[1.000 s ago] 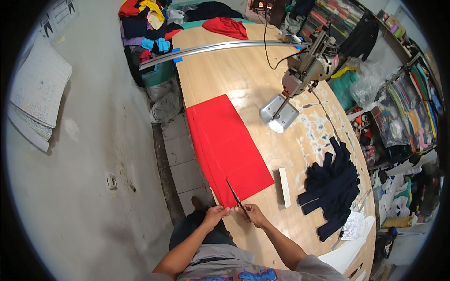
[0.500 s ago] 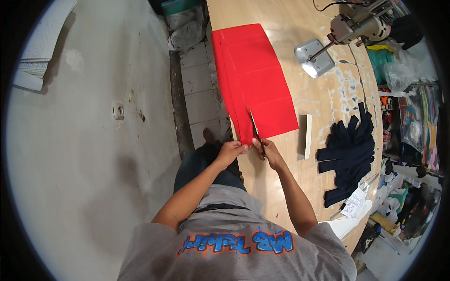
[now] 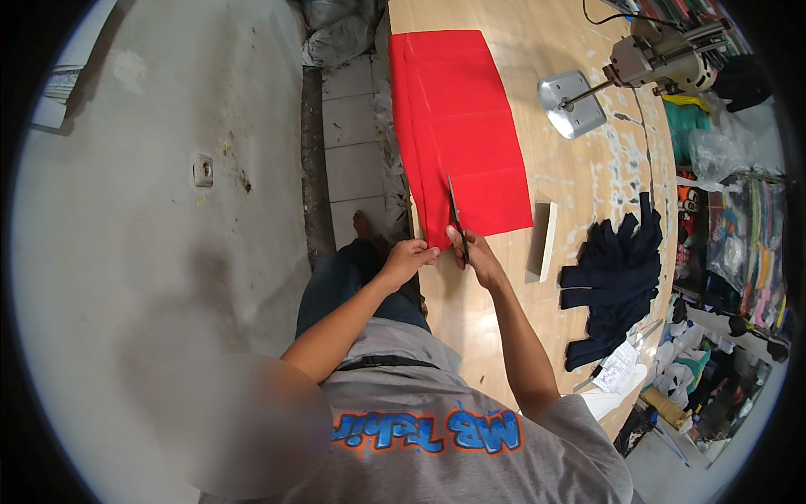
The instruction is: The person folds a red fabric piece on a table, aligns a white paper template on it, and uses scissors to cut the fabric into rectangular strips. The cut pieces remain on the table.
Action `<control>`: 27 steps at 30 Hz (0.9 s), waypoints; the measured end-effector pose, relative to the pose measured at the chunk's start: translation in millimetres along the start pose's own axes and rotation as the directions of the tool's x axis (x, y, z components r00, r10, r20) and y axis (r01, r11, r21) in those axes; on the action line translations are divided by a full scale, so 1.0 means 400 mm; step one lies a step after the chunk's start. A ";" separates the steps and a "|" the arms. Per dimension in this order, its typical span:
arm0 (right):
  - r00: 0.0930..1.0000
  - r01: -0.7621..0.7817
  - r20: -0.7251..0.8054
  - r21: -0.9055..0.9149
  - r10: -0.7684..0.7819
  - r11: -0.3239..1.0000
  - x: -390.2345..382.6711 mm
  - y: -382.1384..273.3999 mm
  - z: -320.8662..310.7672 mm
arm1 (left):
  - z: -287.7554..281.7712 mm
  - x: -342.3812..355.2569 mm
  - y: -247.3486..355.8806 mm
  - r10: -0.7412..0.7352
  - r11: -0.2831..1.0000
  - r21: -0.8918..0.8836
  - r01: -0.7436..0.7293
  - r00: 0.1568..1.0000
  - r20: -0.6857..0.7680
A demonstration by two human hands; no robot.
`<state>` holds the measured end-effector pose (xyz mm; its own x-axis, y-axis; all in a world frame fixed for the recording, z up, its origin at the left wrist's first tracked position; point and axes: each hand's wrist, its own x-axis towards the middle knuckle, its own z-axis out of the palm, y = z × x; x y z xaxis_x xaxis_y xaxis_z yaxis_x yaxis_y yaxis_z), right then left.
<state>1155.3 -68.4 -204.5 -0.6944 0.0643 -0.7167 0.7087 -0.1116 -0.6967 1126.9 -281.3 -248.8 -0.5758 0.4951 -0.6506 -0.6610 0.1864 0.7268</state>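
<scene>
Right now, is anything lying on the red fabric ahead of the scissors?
Nothing visible. The red fabric lies bare beyond the scissors in the right hand. The white block and the metal base plate sit off its right edge.

Grey short-sleeved T-shirt with blue, orange-edged lettering, dark blue jeans, bare forearms

I note matt red cloth (image 3: pixel 457 126) on a smooth pale wooden desk (image 3: pixel 579 181); scissors (image 3: pixel 455 214) dark metal; cutting machine (image 3: pixel 663 59) bare metal with shiny base plate; navy cloth pile (image 3: pixel 617 281) matt.
</scene>
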 end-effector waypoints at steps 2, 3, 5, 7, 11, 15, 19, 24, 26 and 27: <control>1.000 0.000 -0.029 0.002 0.000 1.000 0.013 -0.010 0.003 | 0.000 0.004 -0.010 0.004 1.000 -0.021 -0.004 1.000 -0.001; 0.999 0.002 -0.041 0.003 -0.002 1.000 0.020 -0.012 0.005 | 0.002 0.004 -0.012 0.005 1.000 -0.013 -0.005 1.000 -0.010; 0.999 0.001 -0.032 0.043 0.000 0.999 0.012 -0.005 0.006 | 0.004 0.002 -0.012 0.009 1.000 -0.005 -0.009 1.000 -0.017; 1.000 -0.006 -0.027 0.066 0.008 0.998 0.009 0.000 0.006 | 0.003 -0.001 -0.009 0.015 1.000 -0.007 -0.015 1.000 -0.014; 0.999 -0.021 -0.038 0.029 0.022 0.999 0.007 -0.002 -0.010 | 0.004 0.002 -0.020 0.028 0.999 -0.031 -0.028 0.999 -0.020; 0.999 -0.050 0.011 -0.041 0.050 0.998 0.040 -0.026 -0.009 | 0.010 0.000 -0.014 0.019 1.000 0.010 -0.019 0.999 -0.045; 0.998 -0.045 0.039 0.024 0.044 0.999 0.064 -0.061 0.002 | 0.007 -0.005 -0.012 0.009 0.996 0.083 -0.006 0.999 -0.038; 1.000 0.004 0.001 0.067 -0.004 0.998 0.075 -0.048 -0.005 | 0.010 -0.014 0.007 0.005 0.996 0.092 -0.001 0.999 -0.042; 1.000 -0.021 -0.022 0.046 0.022 0.999 0.075 -0.045 -0.009 | 0.008 -0.012 0.001 0.010 0.998 0.065 -0.007 0.999 -0.041; 0.999 -0.033 -0.032 0.034 0.035 0.999 0.073 -0.049 -0.006 | 0.005 -0.008 -0.011 0.018 0.999 0.044 -0.016 0.999 -0.042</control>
<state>1121.4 -61.8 -211.9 -0.6651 0.0924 -0.7410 0.7269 -0.1469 -0.6708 1132.5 -282.2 -249.4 -0.6072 0.4619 -0.6465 -0.6300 0.2158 0.7460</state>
